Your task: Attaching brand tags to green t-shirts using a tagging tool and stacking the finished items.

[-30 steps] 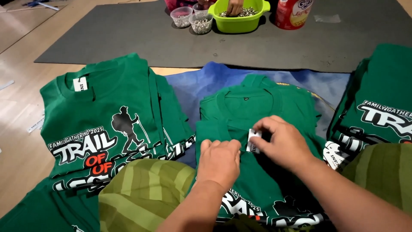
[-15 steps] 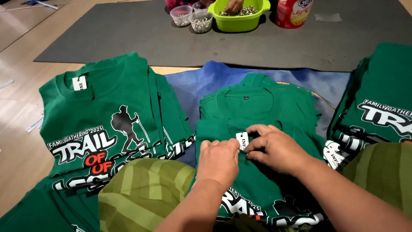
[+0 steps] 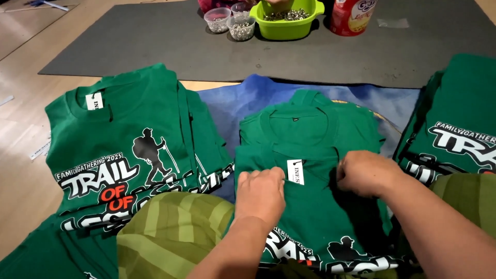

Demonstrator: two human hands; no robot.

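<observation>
At the left of the frame lies one stack of green printed shirts (image 3: 129,155), the top one flat with a white tag (image 3: 94,101) at its collar. Lower centre, the left hand (image 3: 261,194) rests palm-down on the folded green shirt (image 3: 310,206), its fingers curled and pressing the cloth just beside a small white label (image 3: 295,171); they pin the fabric and enclose nothing. To the right, the right hand (image 3: 367,173) is loosely closed, knuckles up, pinching the same shirt's cloth near the collar; whether anything sits inside it I cannot tell. A second green shirt (image 3: 305,121) lies just above, on a blue cloth (image 3: 232,101). A third pile of printed shirts (image 3: 454,129) fills the right edge.

Risks, as I judge them: the label looks only laid on the cloth, so a tug from either hand could shift or tilt it, and bunched fabric under the left hand could leave it crooked.

Counted: three green stacks, two visible white tags, one lime bowl (image 3: 287,23) of small metal pieces at the top centre, two small clear cups (image 3: 230,20) beside it, one red canister (image 3: 353,15), one grey mat (image 3: 155,46).
</observation>
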